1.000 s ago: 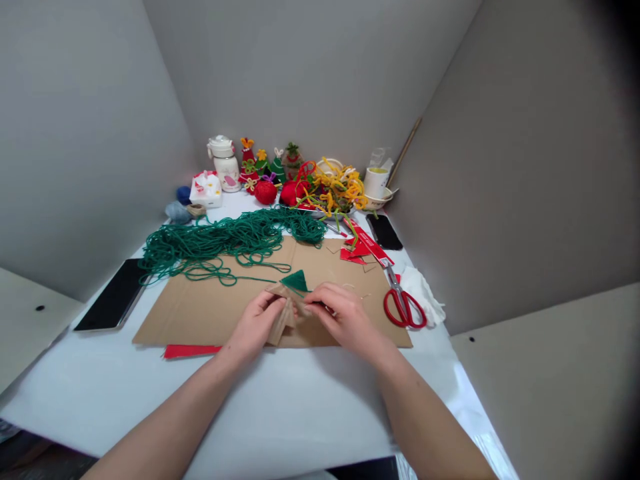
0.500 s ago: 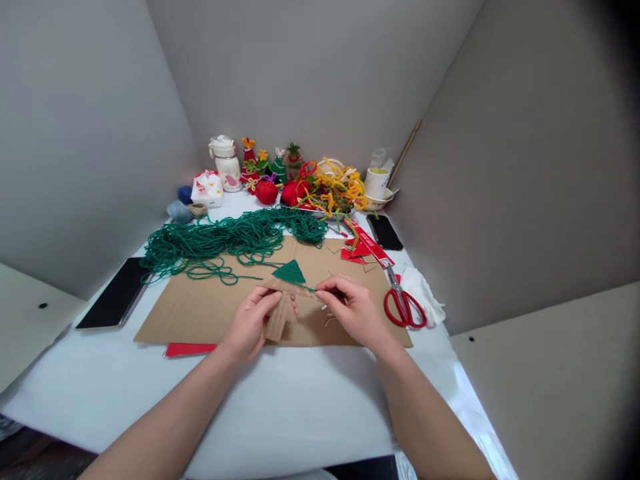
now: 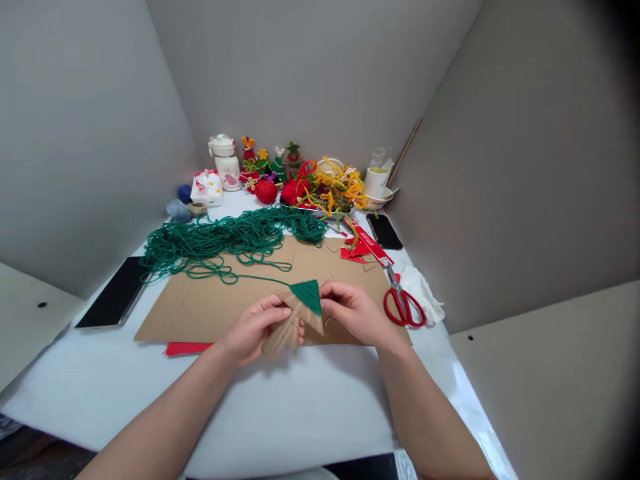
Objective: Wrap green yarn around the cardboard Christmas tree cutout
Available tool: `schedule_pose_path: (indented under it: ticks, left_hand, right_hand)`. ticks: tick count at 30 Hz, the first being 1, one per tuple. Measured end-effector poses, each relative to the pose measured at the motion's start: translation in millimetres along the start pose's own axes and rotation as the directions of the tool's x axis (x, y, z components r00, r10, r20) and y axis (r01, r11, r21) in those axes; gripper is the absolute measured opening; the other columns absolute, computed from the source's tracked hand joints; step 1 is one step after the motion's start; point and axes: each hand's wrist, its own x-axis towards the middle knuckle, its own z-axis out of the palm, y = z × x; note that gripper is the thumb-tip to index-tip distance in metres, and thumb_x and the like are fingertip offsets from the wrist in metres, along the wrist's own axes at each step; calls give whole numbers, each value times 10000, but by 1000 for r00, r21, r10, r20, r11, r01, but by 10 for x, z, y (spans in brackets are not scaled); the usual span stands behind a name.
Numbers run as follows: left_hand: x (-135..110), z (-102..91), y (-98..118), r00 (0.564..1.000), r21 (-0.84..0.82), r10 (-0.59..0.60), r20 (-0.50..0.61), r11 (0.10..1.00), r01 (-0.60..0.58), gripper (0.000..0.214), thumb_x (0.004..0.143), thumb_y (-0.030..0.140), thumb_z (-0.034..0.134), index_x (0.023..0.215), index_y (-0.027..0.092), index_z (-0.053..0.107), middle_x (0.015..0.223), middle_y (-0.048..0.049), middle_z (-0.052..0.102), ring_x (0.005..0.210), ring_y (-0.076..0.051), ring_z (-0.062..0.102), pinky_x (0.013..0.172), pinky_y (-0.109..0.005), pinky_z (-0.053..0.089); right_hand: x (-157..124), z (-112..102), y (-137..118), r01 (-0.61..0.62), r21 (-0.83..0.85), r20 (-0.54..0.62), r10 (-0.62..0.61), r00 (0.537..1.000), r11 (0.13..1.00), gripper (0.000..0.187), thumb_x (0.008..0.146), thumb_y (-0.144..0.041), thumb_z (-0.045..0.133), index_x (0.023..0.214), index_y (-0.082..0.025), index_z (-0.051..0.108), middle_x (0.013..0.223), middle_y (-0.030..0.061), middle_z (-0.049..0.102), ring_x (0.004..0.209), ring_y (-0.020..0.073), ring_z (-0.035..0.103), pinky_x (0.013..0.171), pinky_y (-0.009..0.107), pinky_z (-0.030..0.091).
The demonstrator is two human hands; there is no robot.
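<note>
My left hand [image 3: 265, 327] is closed on a cardboard tree cutout [image 3: 283, 337], which is tilted above the brown cardboard sheet [image 3: 185, 313]. Dark green yarn is wrapped round the upper part of the cutout, forming a green triangle [image 3: 307, 294]. At its right edge, my right hand [image 3: 353, 308] has thumb and fingers pinched together; the yarn between them is hidden or too thin to make out. A strand of green yarn [image 3: 263, 278] runs from the wrapped part leftward to the large loose heap of green yarn [image 3: 215, 241].
Red-handled scissors [image 3: 404, 308] lie right of my right hand, beside crumpled white tissue [image 3: 423, 297]. A black tablet [image 3: 114, 293] lies left and a phone [image 3: 385, 231] at right. Behind stand a white jar [image 3: 226, 163], small yarn-covered figures, red yarn balls and yellow yarn [image 3: 340, 190].
The cutout has turned clockwise and shifted right, its green triangle now close to my right hand. The yarn strand has been drawn across to it from the left.
</note>
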Motion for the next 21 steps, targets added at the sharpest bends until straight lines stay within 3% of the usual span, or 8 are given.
schedule_pose_path:
  ticks: [4,7,12,21]
  left_hand:
    - [-3,-73,-48,977,78,-99,191,993,85,212,762,230,614,950,132,607,752,-75,682,624,-169,649,603,-300,516]
    - [-2,-109,-77,944,148,-188,270,977,152,185,768,247,615,913,131,608,760,-70,677,624,-165,649,594,-285,505]
    - [-34,-82,-61,892,292,-304,333,933,209,179,779,261,605,921,150,605,778,-45,670,610,-142,640,593,-252,473]
    - [-70,16,-27,863,408,-349,365,893,189,180,786,305,593,904,171,611,799,-29,653,602,-120,604,606,-247,454]
  right_hand:
    - [-6,-7,-26,96,-80,102,-88,991,992,155,836,-151,478,774,-157,621,749,0,607,709,117,536,662,221,410]
    - [-14,-8,-26,150,-114,161,-131,978,982,152,841,-144,485,805,-159,631,790,14,626,737,119,555,687,219,419]
    - [-14,1,-6,186,-150,219,-150,964,971,137,847,-169,513,851,-173,650,835,29,647,783,130,585,730,234,442]
    - [-17,66,2,151,-186,215,-110,970,971,142,853,-211,519,861,-186,659,765,8,656,674,114,578,625,210,443]
